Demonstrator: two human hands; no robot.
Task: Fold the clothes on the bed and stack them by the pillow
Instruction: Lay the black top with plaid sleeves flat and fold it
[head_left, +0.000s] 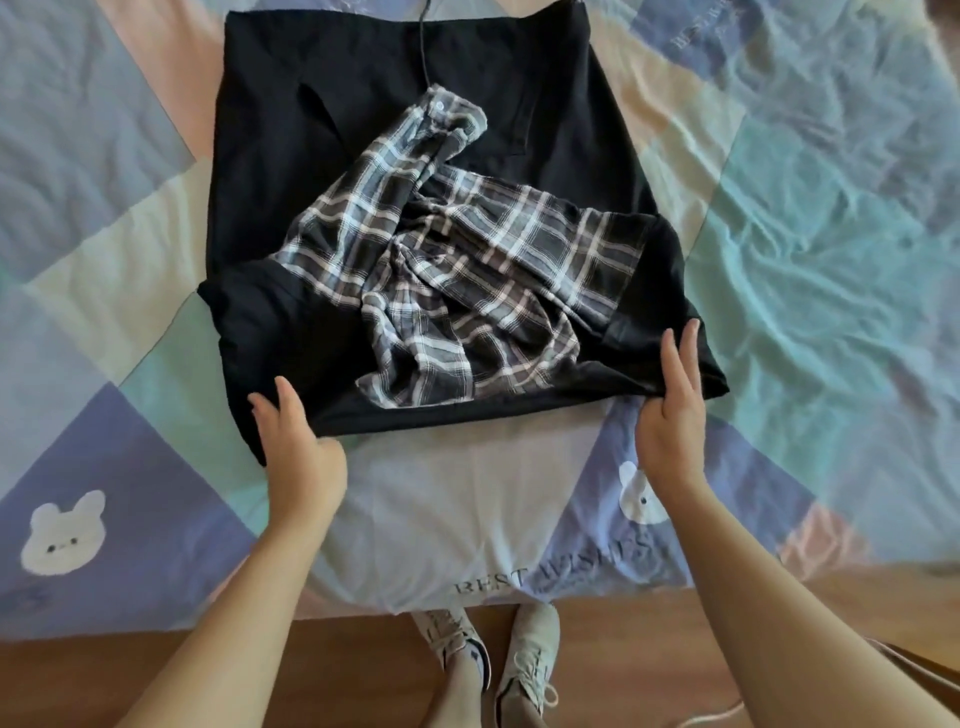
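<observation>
A black garment (322, 156) lies spread across the middle of the bed, its near edge folded back on itself. A crumpled grey-and-white plaid shirt (457, 260) lies on top of it, one cuff with a button pointing away from me. My left hand (298, 441) grips the black garment's near left corner, fingers on top and thumb tucked under the edge. My right hand (672, 415) holds the near right corner the same way, fingers laid over the cloth. No pillow is in view.
The bed is covered by a pastel patchwork sheet (805, 234) with bunny prints and wrinkles at the right. A thin black cord (423, 47) crosses the far part of the black garment. My shoes (498, 660) stand on the wooden floor at the bed's near edge.
</observation>
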